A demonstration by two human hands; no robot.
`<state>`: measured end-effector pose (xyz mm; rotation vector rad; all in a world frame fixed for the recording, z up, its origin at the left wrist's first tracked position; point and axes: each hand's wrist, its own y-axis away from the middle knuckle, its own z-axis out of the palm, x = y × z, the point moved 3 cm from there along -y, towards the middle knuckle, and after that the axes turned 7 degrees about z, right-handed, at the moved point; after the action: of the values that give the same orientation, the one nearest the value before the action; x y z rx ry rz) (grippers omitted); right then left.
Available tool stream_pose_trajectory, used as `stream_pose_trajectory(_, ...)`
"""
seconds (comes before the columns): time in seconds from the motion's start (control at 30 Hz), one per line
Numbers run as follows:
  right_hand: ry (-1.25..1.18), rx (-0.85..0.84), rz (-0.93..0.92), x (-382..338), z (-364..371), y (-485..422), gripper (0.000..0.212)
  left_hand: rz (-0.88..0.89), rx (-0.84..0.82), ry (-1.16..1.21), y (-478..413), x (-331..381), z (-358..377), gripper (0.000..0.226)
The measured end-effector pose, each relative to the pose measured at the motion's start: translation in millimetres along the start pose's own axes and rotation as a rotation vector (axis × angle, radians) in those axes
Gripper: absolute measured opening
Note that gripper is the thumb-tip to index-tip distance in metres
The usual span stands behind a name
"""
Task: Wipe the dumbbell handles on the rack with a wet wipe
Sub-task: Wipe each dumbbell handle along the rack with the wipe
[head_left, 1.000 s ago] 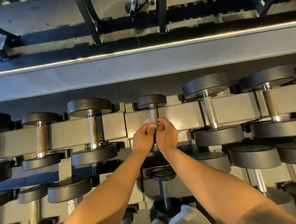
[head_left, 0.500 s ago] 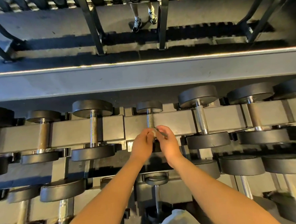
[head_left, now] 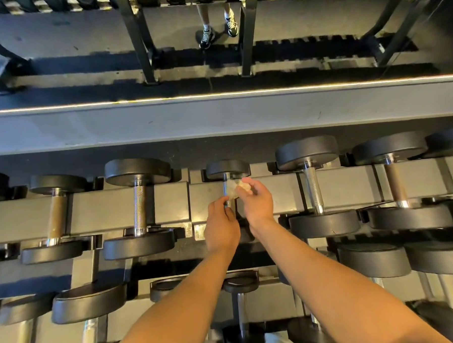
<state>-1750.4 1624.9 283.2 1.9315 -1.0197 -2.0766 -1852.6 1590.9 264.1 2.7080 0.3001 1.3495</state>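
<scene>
A small black dumbbell (head_left: 227, 168) lies on the grey rack (head_left: 169, 203), its steel handle (head_left: 226, 184) running away from me. My right hand (head_left: 256, 204) pinches a crumpled pale wet wipe (head_left: 235, 188) against the upper part of that handle. My left hand (head_left: 220, 224) grips the lower part of the handle just below the wipe. The near head of this dumbbell is hidden behind my hands.
Larger dumbbells sit on either side, one on the left (head_left: 139, 202) and one on the right (head_left: 313, 190). A lower tier holds more dumbbells (head_left: 241, 307). A mirror above the rack reflects a person's legs (head_left: 216, 25) and rack frames.
My right hand has slid up the handle with the wipe and parted from my left hand, which stays lower. The view has tilted up a little.
</scene>
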Motion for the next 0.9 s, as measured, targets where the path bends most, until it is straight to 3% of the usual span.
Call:
stream_pose_trajectory(0.37,-0.128,0.168,0.185,4.0,48.9,-25.9,0.014,-0.021,0.057,0.078,-3.2,-12.6,-6.1,0.024)
stream_pose_trajectory(0.57,0.170,0.109,0.003,9.5,35.2,-27.5,0.011,-0.029,0.064,0.175,-4.2,-16.3,-9.8,0.026)
stream_pose_trajectory(0.77,0.353,0.016,0.036,26.5,12.9,-22.8,0.007,-0.061,0.043,0.196,-2.5,-14.5,-9.4,0.023)
stream_pose_trajectory(0.9,0.255,0.112,-0.023,0.2,16.1,-35.8,0.006,-0.038,0.051,0.174,-1.9,-15.5,-7.7,0.027)
